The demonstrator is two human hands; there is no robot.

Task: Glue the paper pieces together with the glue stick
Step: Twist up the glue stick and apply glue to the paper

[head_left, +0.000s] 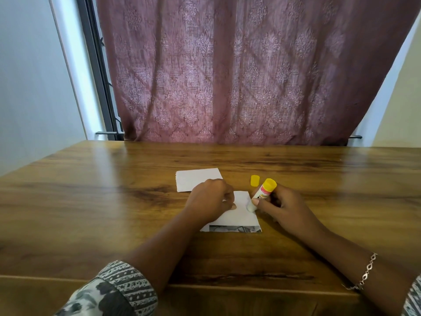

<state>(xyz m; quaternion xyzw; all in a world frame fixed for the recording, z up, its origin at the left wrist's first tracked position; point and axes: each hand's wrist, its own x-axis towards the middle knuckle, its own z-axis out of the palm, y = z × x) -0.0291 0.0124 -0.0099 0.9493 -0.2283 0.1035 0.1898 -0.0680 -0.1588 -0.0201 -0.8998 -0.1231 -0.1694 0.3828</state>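
Left hand (209, 199) hides the near paper piece's (239, 217) left part, curled fingers on it, pinch or press not discernible; right hand (280, 206) grasps the white, yellow-ended glue stick (262, 193), tilted, tip on that piece's right edge, mid-table, yellow cap (255, 180) just beyond.

Bare wooden table (91, 201) runs wide at the left and right of the frame, leaving open passage on both flanks and along the near edge. The centre is crowded. A far paper piece (198, 179) lies flat, and a yellow cap (255, 180) stands just right of it. Below them, the left hand (209, 201) presses a near paper piece (239, 216). The right hand (280, 204) tilts a glue stick (262, 193) onto it. A curtain (250, 76) walls the far side.
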